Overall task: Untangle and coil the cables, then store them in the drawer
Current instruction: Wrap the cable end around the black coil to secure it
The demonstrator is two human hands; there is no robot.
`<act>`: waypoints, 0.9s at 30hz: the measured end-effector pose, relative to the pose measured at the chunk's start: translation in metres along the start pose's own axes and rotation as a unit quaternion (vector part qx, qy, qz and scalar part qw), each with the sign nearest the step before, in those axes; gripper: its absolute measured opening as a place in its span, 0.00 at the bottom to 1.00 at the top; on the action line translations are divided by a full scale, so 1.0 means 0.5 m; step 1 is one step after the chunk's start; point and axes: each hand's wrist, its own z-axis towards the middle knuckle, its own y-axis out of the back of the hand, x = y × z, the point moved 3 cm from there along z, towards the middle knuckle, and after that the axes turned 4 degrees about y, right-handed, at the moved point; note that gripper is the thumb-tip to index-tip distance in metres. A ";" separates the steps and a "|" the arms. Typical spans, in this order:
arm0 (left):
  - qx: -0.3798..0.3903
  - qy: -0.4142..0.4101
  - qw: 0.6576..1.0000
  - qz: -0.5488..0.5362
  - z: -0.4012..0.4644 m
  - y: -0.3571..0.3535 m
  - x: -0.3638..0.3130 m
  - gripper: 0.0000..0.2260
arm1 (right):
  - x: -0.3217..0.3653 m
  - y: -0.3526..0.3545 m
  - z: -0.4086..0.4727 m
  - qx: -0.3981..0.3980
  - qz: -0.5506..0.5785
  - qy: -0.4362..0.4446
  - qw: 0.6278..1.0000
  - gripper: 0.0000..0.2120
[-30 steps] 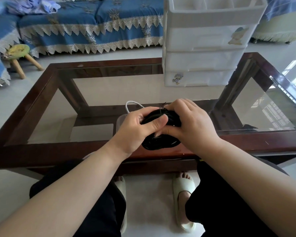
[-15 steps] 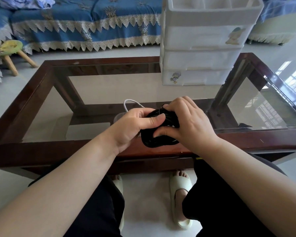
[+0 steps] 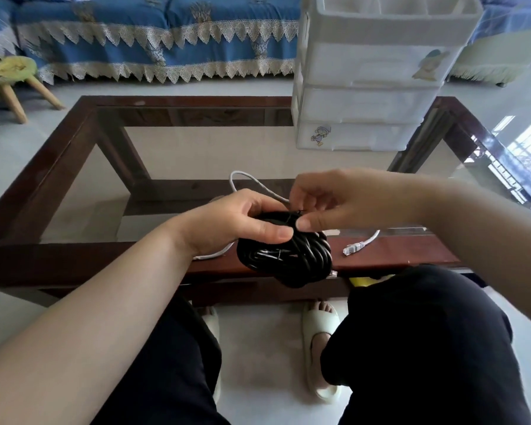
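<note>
The right hand (image 3: 328, 204) is lifting up off the black cable coil (image 3: 285, 253), now pinching a thin tie at its top. The left hand (image 3: 236, 225) is gripping the coil above the table's near edge (image 3: 105, 256). A white cable (image 3: 360, 243) is lying beside it.
</note>
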 end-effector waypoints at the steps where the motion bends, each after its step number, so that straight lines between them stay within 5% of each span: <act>1: 0.010 0.005 1.000 0.005 -0.003 -0.001 0.003 0.15 | 0.011 -0.001 0.003 0.030 -0.014 0.006 0.999 0.06; 5: 0.038 0.011 0.998 0.052 -0.017 -0.009 0.003 0.11 | 0.040 -0.010 0.022 0.089 -0.082 0.012 0.993 0.07; 10: 0.077 0.027 0.997 -0.006 -0.038 -0.010 0.005 0.18 | 0.055 -0.024 0.015 0.025 -0.166 0.094 0.981 0.04; 14: 0.096 0.056 0.993 -0.044 -0.052 -0.022 0.015 0.11 | 0.067 -0.045 0.010 0.057 -0.211 0.107 0.970 0.04; 19: 0.004 0.064 0.986 0.153 -0.060 -0.017 0.007 0.10 | 0.081 -0.063 0.012 0.090 -0.275 0.046 0.956 0.06; 23: -0.064 0.056 0.937 0.339 -0.061 -0.030 -0.007 0.06 | 0.065 -0.072 0.020 0.085 -0.249 -0.022 0.965 0.06; 27: -0.188 0.026 0.823 0.536 -0.058 -0.047 -0.026 0.08 | 0.059 -0.068 0.022 0.023 -0.182 -0.082 0.980 0.05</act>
